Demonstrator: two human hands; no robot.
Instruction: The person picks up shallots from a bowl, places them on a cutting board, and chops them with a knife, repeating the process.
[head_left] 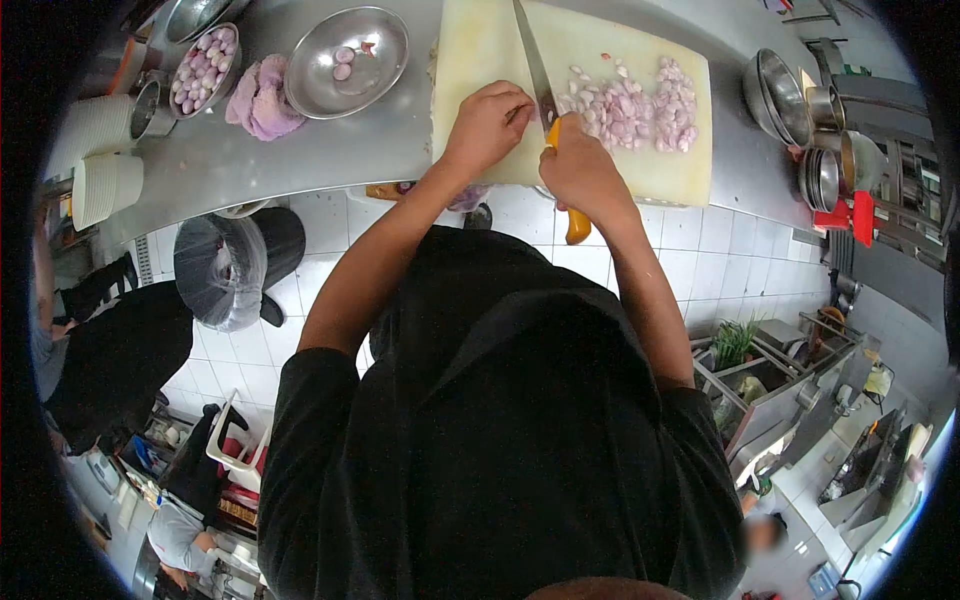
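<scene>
My right hand (588,172) is wrapped round the yellow handle of a large kitchen knife (536,62), whose blade points away from me over the white cutting board (480,50). Just left of the blade, my left hand (488,122) is closed with its fingers curled down near the board. Whatever those fingers hold is hidden. To the right of the knife lie cut shallots (622,108) in a spread heap, with a second pile of shallot pieces (675,105) beside it.
Left of the board stand a steel bowl (312,88) with a few shallots, a pink-purple cloth (266,105) and a bowl of whole shallots (207,70). Steel bowls (775,98) are stacked at right. A lined bin (222,270) sits below the counter at left, near another person (120,370).
</scene>
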